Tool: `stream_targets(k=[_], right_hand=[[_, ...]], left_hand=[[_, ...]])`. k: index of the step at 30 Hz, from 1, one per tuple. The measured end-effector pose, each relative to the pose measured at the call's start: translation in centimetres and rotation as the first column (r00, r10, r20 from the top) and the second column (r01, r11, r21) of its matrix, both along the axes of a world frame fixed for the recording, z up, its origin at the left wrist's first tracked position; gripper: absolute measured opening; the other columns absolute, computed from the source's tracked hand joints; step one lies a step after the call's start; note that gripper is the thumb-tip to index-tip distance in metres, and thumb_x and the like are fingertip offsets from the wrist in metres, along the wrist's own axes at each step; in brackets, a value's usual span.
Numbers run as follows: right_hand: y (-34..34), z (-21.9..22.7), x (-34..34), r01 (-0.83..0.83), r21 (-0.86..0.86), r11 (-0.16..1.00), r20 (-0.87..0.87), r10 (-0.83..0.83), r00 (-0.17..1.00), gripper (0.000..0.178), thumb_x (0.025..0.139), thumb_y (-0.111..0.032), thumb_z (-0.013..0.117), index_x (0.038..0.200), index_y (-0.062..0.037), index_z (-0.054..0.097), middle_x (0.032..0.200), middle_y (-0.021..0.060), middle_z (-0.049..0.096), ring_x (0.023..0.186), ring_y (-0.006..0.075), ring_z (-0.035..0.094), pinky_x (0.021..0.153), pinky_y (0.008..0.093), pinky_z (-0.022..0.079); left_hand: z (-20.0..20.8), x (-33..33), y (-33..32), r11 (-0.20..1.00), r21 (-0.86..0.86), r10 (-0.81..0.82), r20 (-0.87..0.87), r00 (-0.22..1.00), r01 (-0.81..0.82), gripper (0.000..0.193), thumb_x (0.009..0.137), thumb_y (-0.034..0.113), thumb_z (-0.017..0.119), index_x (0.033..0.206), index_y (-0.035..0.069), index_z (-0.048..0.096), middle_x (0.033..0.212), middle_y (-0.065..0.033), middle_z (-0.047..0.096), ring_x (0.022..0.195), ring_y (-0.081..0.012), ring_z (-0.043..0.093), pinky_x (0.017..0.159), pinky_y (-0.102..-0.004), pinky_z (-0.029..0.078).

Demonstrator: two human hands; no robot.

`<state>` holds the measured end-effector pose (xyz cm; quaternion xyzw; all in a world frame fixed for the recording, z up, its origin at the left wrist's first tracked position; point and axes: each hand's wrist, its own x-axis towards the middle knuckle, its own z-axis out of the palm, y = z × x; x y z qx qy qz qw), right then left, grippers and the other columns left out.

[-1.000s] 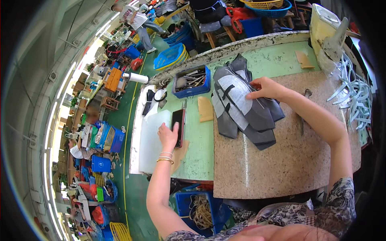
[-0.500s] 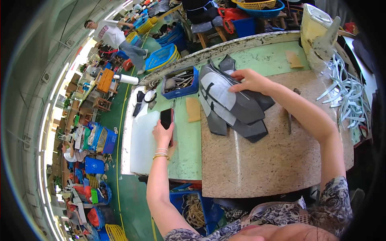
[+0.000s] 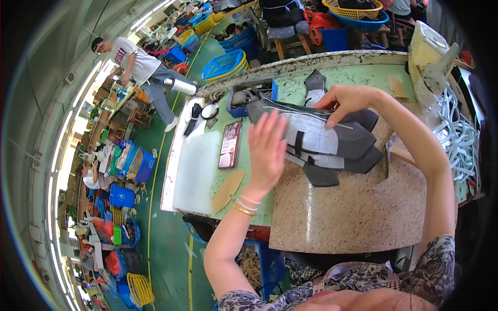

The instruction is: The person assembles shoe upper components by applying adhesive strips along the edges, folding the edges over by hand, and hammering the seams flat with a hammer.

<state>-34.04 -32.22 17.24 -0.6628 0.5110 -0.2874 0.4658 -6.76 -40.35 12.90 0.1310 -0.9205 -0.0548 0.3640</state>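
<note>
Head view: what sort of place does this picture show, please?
Most likely a factory workshop, perhaps for cut material: the right hand holds stacked dark grey pieces over a workbench, and plastic baskets stand about a yellow-lined green floor.

Short, pale sleeves carry a dark floral print, a gold-toned bangle sits beside slim pale bracelets, and a pinkish strap, perhaps an apron's, shows checked cloth.
</note>
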Motion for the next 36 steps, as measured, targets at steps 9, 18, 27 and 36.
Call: stream_targets(k=[9, 18, 27, 36], right_hand=[[-2.1, 2.1, -2.3, -0.037, 0.149, 0.988, -0.278, 0.078, 0.957, 0.055, 0.070, -0.019, 0.083, 0.120, -0.0041, 0.065, 0.092, 0.0036, 0.071, 0.076, 0.0079, 0.059, 0.071, 0.0244, 0.048], [-4.7, 3.3, -0.7, -0.093, 0.200, 0.975, -0.410, 0.169, 0.896, 0.046, 0.077, -0.029, 0.079, 0.114, -0.0023, 0.068, 0.087, 0.0026, 0.069, 0.079, 0.0109, 0.057, 0.072, 0.0287, 0.047], [-11.0, 2.5, 5.8, -0.111, 0.451, 0.885, -0.410, 0.317, 0.855, 0.038, 0.080, -0.044, 0.073, 0.092, -0.0078, 0.071, 0.081, 0.0001, 0.062, 0.073, 0.0138, 0.052, 0.065, 0.0320, 0.041], [-8.6, 3.6, 6.1, -0.029, 0.286, 0.958, -0.453, 0.162, 0.877, 0.050, 0.086, -0.055, 0.062, 0.075, -0.0068, 0.067, 0.068, -0.0012, 0.052, 0.064, 0.0122, 0.045, 0.057, 0.0300, 0.035]], left_hand=[[-0.9, -1.2, -3.3, 0.998, 0.063, -0.004, 0.206, 0.979, -0.009, 0.039, 0.098, 0.021, 0.046, 0.136, 0.013, 0.048, 0.137, -0.0058, 0.048, 0.134, -0.0294, 0.037, 0.109, -0.0518, 0.027], [-0.6, -0.3, -5.1, 0.992, 0.120, -0.046, 0.107, 0.993, 0.033, 0.031, 0.080, 0.010, 0.068, 0.110, 0.007, 0.060, 0.109, -0.0092, 0.055, 0.102, -0.0288, 0.052, 0.090, -0.0413, 0.041], [1.6, 0.2, -4.6, 0.998, 0.006, -0.066, 0.106, 0.992, 0.066, 0.028, 0.069, 0.010, 0.076, 0.090, 0.009, 0.057, 0.088, -0.0030, 0.057, 0.094, -0.0248, 0.053, 0.083, -0.0392, 0.038], [3.3, 0.9, -2.5, 0.995, -0.088, -0.034, 0.102, 0.994, 0.043, 0.027, 0.067, 0.007, 0.075, 0.087, 0.007, 0.057, 0.086, -0.0050, 0.059, 0.088, -0.0268, 0.053, 0.081, -0.0391, 0.040]])
